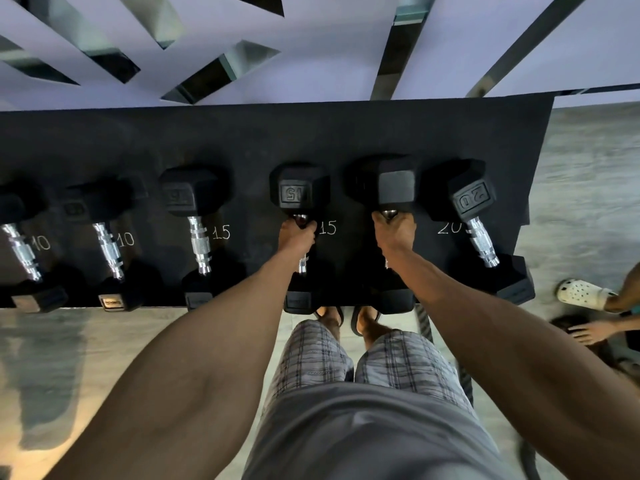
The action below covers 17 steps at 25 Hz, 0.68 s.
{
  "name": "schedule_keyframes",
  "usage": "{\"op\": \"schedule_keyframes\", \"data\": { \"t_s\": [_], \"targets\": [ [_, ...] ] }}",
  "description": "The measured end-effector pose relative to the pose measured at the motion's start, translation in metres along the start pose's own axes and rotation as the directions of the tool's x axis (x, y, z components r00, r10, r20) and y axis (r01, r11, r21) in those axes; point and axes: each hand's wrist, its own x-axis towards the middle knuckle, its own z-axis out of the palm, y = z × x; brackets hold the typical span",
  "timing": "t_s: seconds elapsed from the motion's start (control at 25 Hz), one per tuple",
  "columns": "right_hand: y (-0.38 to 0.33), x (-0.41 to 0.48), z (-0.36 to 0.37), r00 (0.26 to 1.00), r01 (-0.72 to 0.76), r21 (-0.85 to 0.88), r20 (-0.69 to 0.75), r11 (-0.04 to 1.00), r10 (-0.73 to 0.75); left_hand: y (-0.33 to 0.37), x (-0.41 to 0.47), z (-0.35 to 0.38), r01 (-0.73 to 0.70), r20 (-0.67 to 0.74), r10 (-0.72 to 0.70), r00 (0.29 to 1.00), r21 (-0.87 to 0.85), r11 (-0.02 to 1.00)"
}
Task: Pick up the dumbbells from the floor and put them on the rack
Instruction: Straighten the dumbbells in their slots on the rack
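Over the black rack top, the left hand (297, 233) is wrapped around the handle of a 15 dumbbell (298, 237), and the right hand (393, 230) is wrapped around the handle of a heavier dumbbell (389, 233) beside it; both appear to rest on the rack (346, 133). To finish well, I would set each down level in its chalked slot, heads clear of the neighbours, then let the fingers go only once the weight sits. Outward, another 15 dumbbell (197, 233) lies to the left and a 20 dumbbell (479, 230) to the right. Beyond the rack's right end, grey floor (588, 174) shows another person's white clog (581, 294).
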Motion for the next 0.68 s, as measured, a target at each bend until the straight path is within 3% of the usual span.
{"op": "schedule_keyframes", "data": {
  "t_s": [0.68],
  "targets": [
    [0.011, 0.014, 0.005, 0.998, -0.024, -0.026, 0.061, 0.999, 0.026, 0.01, -0.008, 0.034, 0.04, 0.036, -0.042, 0.998, 0.057, 0.998]
  ]
}}
